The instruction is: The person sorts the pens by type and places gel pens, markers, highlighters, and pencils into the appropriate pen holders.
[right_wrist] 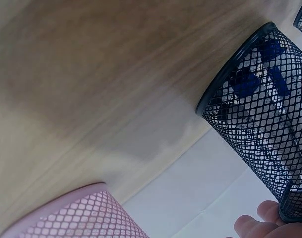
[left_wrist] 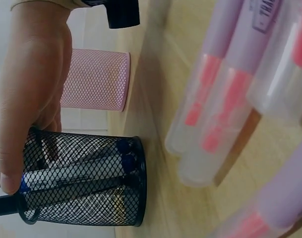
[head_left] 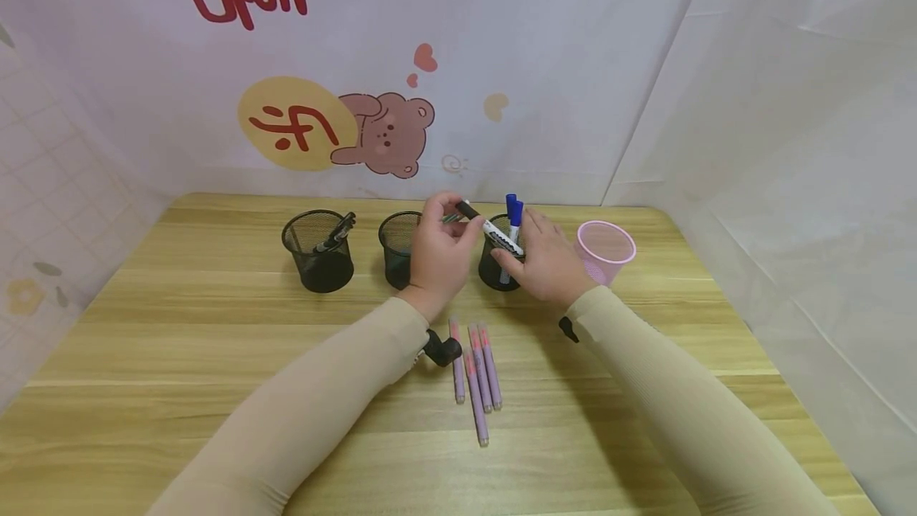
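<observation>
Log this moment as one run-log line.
left hand: grips black marker | right hand: fingers on marker | below: black mesh cup with blue markers

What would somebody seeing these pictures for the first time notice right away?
Probably the two hands meeting mid-table over a black-capped marker: the left hand pinches its cap end, the right hand touches the other end. Behind them stand three black mesh cups in a row; the right one holds blue-capped markers, with a pink mesh cup further right. Nearer the person, lilac pens lie loose on the wooden table.
</observation>
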Available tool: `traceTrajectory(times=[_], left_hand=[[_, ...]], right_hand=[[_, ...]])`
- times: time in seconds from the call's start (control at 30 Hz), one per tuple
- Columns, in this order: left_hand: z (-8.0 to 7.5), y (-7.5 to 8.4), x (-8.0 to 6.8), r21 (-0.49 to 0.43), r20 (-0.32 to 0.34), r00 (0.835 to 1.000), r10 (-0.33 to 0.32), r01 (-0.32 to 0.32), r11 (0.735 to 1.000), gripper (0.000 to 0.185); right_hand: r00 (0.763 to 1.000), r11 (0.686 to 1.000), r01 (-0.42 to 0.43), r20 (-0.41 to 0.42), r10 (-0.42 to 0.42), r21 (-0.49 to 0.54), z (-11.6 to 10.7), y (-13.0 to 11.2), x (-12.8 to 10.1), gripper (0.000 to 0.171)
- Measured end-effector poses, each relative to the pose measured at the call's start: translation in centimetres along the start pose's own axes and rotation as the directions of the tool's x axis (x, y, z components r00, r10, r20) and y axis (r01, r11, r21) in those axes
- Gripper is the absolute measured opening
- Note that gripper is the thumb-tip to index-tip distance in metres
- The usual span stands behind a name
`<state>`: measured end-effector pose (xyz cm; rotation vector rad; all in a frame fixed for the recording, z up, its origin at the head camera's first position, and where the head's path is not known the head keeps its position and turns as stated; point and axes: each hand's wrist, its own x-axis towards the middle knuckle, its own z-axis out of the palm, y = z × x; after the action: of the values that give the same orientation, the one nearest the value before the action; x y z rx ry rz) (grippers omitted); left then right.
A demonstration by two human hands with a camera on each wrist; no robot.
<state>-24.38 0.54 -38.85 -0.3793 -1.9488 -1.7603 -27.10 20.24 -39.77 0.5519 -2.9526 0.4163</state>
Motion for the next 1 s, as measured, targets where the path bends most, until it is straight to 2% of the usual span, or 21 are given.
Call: traceTrajectory(times=[0.23,0.5,0.77,1.0], left_hand=[[0.43,-0.57,-0.23,0.068,0.047,0.999,0.016,-0.019,0.997,0.034],[0.41,-0.59,-0.37,0.176,0.067,0.996,0.051,-0.062,0.982,0.03],[0.27,-0.68,-0.68,0.211,0.087,0.995,0.045,-0.062,0.975,0.029],[0.11,-0.7,-0.85,0.216,0.101,0.993,0.066,-0.087,0.973,0.028]], right_hand=[[1.0,1.0,0.001,0.002,-0.001,0.003,-0.03,0.0,-0.04,0.095],[1.0,1.0,-0.012,0.009,0.012,0.014,-0.23,-0.3,-0.15,0.095],[1.0,1.0,-0.016,0.012,0.016,0.012,-0.19,-0.31,-0.14,0.095],[1.0,1.0,-0.021,0.011,0.02,0.012,-0.22,-0.37,-0.16,0.096]])
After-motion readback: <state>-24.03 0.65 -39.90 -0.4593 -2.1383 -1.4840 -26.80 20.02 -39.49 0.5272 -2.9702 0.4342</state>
